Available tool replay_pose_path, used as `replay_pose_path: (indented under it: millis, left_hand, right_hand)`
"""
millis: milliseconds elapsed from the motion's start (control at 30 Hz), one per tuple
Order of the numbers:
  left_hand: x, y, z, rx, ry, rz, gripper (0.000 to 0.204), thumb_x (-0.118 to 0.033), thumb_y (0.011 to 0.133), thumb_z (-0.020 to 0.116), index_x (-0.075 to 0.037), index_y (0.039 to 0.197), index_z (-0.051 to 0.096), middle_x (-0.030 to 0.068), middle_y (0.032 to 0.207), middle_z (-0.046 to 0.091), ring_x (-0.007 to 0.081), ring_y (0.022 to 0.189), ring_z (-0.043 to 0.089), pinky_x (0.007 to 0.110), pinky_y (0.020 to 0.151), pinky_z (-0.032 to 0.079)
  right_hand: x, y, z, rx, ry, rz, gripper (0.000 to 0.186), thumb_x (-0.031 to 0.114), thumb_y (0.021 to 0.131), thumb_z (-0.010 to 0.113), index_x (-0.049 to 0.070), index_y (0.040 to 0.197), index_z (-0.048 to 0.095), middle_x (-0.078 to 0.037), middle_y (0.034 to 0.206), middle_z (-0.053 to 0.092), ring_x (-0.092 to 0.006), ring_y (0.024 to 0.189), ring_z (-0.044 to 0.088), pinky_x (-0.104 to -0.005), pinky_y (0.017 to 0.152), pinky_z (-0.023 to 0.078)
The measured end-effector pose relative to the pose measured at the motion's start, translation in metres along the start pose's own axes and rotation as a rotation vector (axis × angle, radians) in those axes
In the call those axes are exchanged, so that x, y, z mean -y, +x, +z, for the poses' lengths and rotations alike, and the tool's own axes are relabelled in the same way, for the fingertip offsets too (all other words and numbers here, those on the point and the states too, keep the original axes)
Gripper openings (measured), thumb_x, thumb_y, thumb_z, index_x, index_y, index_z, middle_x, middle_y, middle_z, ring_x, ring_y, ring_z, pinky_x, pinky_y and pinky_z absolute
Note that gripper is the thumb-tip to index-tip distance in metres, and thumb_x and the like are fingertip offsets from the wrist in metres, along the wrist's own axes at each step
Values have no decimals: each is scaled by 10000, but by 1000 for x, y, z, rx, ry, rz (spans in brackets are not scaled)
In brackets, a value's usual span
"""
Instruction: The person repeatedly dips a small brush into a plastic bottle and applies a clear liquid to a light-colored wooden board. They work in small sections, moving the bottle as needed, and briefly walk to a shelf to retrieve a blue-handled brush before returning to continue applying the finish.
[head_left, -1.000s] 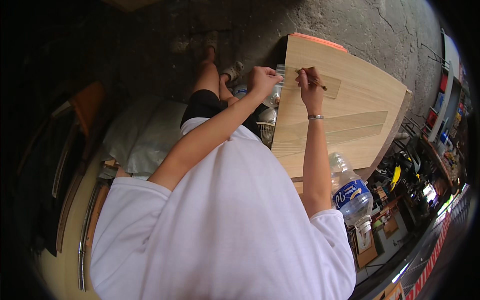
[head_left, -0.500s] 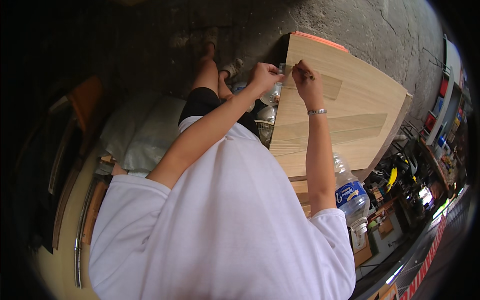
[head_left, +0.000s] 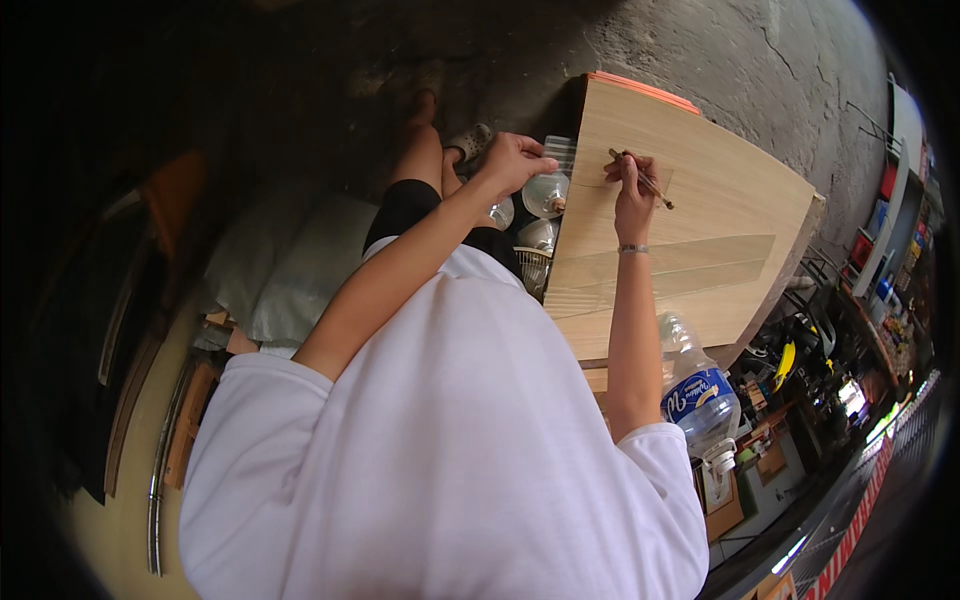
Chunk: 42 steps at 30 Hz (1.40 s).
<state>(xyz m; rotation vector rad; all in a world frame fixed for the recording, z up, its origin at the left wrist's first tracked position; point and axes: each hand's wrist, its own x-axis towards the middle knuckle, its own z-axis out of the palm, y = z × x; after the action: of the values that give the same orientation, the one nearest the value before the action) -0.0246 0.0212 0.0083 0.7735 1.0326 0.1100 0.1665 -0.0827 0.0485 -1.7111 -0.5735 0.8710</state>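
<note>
My right hand (head_left: 634, 185) is above the wooden board (head_left: 720, 150), its fingers closed around a slim pen-like tool (head_left: 655, 188) that looks like a glass cutter. Left of the board's edge, my left hand (head_left: 515, 163) pinches a small clear glass piece (head_left: 561, 152) between thumb and fingers. Partly under my right hand, a short clear glass strip (head_left: 668, 182) lies flat on the board. Longer glass strips (head_left: 700, 262) rest on the board nearer to me.
Clear rounded glass or plastic vessels (head_left: 545, 195) stand below the board's left edge, beside a ribbed basket (head_left: 534, 264). A large plastic bottle (head_left: 698, 392) with a blue label lies by my right forearm. Cluttered shelves (head_left: 880, 240) line the far right.
My right hand has moved right and slightly down, turning so the tool shows more. My left hand has drawn slightly left and down, away from the board's edge.
</note>
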Motion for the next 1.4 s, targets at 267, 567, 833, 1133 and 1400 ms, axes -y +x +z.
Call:
replay_pose_path:
  millis: [267,567,833,1133,1400]
  left_hand:
    - [10,0,-9,45,-130,-22,271,-97,800,789,60,985,669,77,855,719,102,723,662,216,659,519]
    - [6,10,46,-203,200,79,291,-143,744,811,75,902,700,105,824,732,108,722,674,236,660,511]
    - [13,14,47,-146,72,123,253,-91,754,793,74,921,699,102,840,729,110,737,667,240,670,510]
    - [22,23,44,-124,100,87,269,-76,754,797,80,948,694,108,830,726,120,737,676,240,672,523]
    - [2,11,39,-101,102,67,313,-103,760,806,93,973,688,120,822,724,131,733,678,257,679,532]
  right_hand:
    - [-20,1,-1,-74,119,53,139,164,994,569,26,981,563,-75,823,668,-119,717,617,-244,666,492]
    - [-1,6,4,127,-394,-46,112,96,967,591,-13,947,583,-63,760,660,-101,669,614,-238,583,483]
    - [20,17,11,281,-627,-206,108,50,908,636,-9,877,552,-110,710,626,-141,606,582,-263,584,466]
    - [14,8,8,314,-679,-214,110,25,862,642,16,845,534,-140,679,569,-266,582,524,-292,569,450]
    - [14,-51,-4,88,-416,57,106,76,987,548,6,911,567,-58,796,673,-98,697,627,-220,615,491]
